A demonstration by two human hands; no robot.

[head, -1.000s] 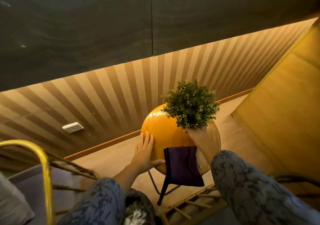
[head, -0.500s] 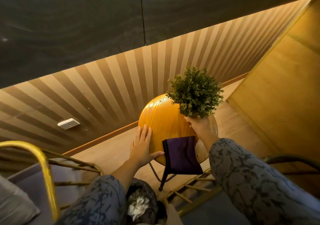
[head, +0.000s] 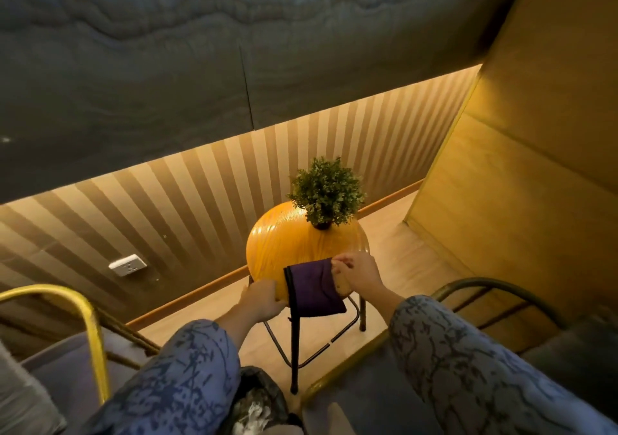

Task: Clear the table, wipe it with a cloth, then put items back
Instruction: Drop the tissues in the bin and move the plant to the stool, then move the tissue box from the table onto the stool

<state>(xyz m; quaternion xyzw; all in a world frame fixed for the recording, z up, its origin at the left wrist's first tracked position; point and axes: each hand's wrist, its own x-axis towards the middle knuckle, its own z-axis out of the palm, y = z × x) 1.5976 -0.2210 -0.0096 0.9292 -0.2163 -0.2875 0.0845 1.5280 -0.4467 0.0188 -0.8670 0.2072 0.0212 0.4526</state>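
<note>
A small round wooden table on thin metal legs stands in front of me. A little green potted plant stands upright on its far side, with no hand on it. A dark purple cloth lies folded over the table's near edge and hangs down. My right hand pinches the cloth's upper right corner. My left hand grips the table's near left rim, just left of the cloth.
A yellow metal chair frame is at the near left and a dark chair frame at the near right. A bin with a black bag sits between my arms. A wooden cabinet side rises on the right. A wall socket is low on the striped wall.
My right hand set the plant down on the far side of the table and came back to the cloth. My left hand slid from the tabletop to the near rim.
</note>
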